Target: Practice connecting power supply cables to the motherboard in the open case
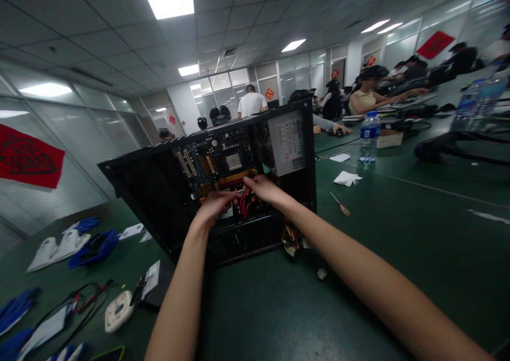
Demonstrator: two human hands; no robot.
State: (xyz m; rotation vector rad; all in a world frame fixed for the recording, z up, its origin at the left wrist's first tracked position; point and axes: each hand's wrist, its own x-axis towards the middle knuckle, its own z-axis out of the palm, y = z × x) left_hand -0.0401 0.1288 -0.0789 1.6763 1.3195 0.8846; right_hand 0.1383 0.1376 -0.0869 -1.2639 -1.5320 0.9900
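Observation:
An open black computer case stands on the green table in front of me. Inside it are a motherboard and, at the upper right, a grey power supply with a label. My right hand is closed round a bundle of red and dark cables at the lower part of the board. On the left side of that bundle, my left hand pinches at the cables, its fingertips partly hidden. More cables with white connectors hang out of the case's lower right side.
A screwdriver, crumpled paper and a water bottle are to the right. Left lie a blue tray, a black box, a white device, cables and gloves. Other people sit further back.

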